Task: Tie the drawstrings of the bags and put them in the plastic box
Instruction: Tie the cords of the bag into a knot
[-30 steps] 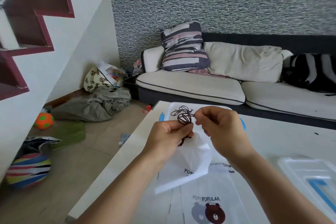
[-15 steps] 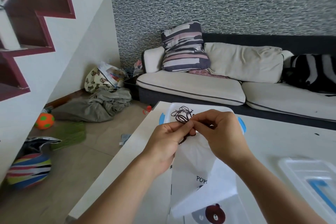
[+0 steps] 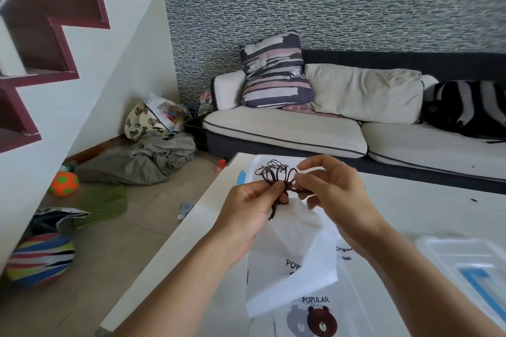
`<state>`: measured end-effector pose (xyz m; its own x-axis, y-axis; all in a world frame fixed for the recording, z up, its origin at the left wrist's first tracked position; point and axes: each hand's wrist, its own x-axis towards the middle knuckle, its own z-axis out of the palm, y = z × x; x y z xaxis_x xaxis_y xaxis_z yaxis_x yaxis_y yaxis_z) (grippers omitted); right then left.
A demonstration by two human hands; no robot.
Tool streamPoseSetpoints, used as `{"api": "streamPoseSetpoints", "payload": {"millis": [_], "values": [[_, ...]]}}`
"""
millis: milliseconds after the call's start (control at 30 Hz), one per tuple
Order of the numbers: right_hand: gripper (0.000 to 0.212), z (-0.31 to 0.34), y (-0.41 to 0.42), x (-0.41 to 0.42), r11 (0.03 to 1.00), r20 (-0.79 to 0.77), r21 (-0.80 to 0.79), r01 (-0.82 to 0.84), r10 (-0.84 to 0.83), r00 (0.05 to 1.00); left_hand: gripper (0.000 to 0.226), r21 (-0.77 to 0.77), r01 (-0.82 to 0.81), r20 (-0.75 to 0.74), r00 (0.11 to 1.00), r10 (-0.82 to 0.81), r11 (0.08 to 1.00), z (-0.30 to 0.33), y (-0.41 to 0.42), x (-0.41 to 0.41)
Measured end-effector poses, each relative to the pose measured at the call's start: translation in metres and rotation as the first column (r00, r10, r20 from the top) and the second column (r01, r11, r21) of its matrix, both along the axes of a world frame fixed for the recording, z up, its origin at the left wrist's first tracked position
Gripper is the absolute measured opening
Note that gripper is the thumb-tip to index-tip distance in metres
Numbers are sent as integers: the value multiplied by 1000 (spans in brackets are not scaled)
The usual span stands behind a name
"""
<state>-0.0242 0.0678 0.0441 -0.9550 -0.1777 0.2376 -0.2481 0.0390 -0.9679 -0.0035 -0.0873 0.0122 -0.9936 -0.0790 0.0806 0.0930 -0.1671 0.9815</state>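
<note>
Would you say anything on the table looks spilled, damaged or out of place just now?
Nothing stands out on the white table. The left hand and right hand pinch the dark drawstring of a white bag; more bags lie flat beneath.

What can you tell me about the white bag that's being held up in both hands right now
The white bag looks like thin non-woven fabric, printed with part of the word POPULAR. It hangs limp above the table, its mouth gathered at the top and its lower edge folded and tilted. A dark brown drawstring loops out of the mouth, with one end dangling down. The left hand pinches the gathered neck and the right hand pinches the cord beside it.
</note>
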Motion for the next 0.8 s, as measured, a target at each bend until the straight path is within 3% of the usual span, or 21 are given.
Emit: {"api": "streamPoseSetpoints", "payload": {"millis": [67,167,267,433,567,800], "values": [[17,-1,2,-3,999,42,39,5,-7,999,33,-5,27,-12,1000,-27,1000,1,0,0],[13,-2,4,-3,989,106,10,-148,146,984,34,1,101,-6,995,-101,995,0,-1,0],[31,-3,4,-2,973,105,-45,-228,231,967,30,-6,153,-7,988,-153,988,0,0,2],[11,-3,-1,-3,970,194,-201,-136,176,965,30,-22,114,-3,993,-114,993,1,0,3],[12,-5,-3,-3,968,220,-244,-66,121,968,30,-25,108,25,994,-108,994,2,3,6],[12,-6,-4,-4,978,249,-210,-3,56,967,35,-20,65,38,997,-65,998,2,3,5]]}}
